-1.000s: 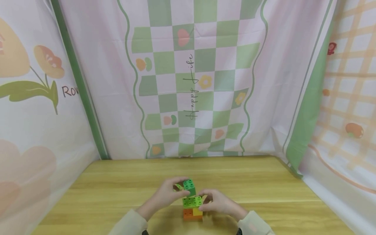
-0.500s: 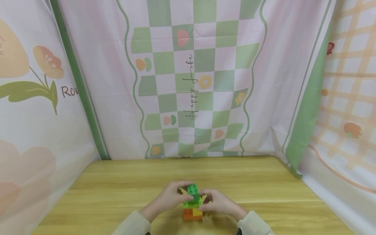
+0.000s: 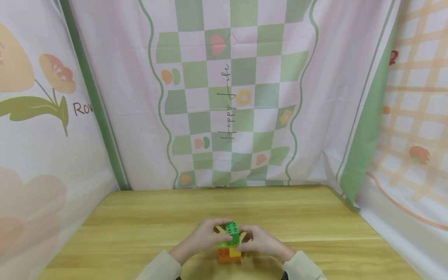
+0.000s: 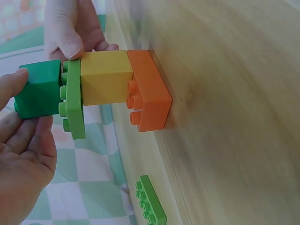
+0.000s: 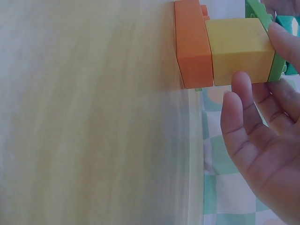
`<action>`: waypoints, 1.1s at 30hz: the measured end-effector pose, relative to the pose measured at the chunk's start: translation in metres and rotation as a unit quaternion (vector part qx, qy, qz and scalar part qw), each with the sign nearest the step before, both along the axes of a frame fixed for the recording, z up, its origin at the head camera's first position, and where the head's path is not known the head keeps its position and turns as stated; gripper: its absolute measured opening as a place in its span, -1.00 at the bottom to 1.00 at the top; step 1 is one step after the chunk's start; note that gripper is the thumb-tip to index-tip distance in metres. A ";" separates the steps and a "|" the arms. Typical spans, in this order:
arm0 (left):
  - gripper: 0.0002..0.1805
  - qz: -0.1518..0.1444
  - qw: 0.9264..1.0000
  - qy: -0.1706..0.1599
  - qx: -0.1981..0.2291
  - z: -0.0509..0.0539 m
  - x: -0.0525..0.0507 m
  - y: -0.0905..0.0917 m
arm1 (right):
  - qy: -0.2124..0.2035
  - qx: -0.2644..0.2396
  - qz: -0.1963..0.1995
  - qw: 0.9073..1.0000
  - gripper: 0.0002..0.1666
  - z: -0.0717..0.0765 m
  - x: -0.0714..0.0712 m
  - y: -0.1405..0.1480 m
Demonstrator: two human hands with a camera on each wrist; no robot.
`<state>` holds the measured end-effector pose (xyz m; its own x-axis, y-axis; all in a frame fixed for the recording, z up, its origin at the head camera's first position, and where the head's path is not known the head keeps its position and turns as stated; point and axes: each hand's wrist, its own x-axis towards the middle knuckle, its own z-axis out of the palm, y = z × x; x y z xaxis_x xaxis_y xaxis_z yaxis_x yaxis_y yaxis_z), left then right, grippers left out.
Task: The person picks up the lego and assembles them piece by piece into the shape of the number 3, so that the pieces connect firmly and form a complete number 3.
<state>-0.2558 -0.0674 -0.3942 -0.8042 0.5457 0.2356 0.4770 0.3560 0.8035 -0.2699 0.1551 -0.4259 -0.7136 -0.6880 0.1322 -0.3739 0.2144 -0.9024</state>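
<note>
My left hand (image 3: 204, 237) pinches a dark green building block (image 3: 232, 229) between thumb and fingers. In the left wrist view this block sits against the studs of a flat light green brick (image 4: 75, 101), some studs still showing between them. Beneath that brick are a yellow block (image 4: 107, 77) and, lowest, an orange brick (image 4: 154, 98) standing on the table. My right hand (image 3: 260, 243) steadies this stack, its thumb and fingers gripping around the light green brick's end. Part of the dark green block is covered by the left fingers.
A second flat light green brick (image 4: 151, 201) lies on the wooden table (image 3: 147, 217) beyond the stack, mostly hidden by the left hand in the head view. Patterned curtains (image 3: 140, 116) hang behind and at both sides.
My left hand has moved right and down, bringing the dark green block from above the stack onto the light green brick. The right hand and the lower bricks have stayed put.
</note>
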 end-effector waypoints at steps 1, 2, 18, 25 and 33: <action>-0.58 -0.001 1.000 0.002 -0.001 -0.001 0.000 0.000 | 0.000 -0.001 0.001 1.000 -0.65 0.000 0.000 0.000; -0.58 -0.001 1.000 0.003 -0.002 -0.001 -0.001 0.000 | 0.000 -0.001 0.001 1.000 -0.64 0.000 0.000 0.000; -0.59 -0.004 1.000 0.008 -0.017 -0.001 -0.001 0.004 | -0.007 -0.001 0.006 1.000 -0.62 -0.001 -0.002 0.000; -0.57 -0.007 1.000 0.009 -0.022 0.002 -0.001 0.006 | -0.008 -0.006 0.009 1.000 -0.60 -0.001 -0.002 0.001; -0.57 -0.010 0.999 0.008 -0.031 0.003 -0.002 0.008 | 0.002 -0.004 0.021 1.000 -0.59 -0.003 -0.004 0.002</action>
<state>-0.2576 -0.0590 -0.3907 -0.7890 0.5760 0.2140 0.4973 0.3941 0.7729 -0.2738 0.1568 -0.4285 -0.6836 -0.7162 0.1403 -0.3860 0.1917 -0.9024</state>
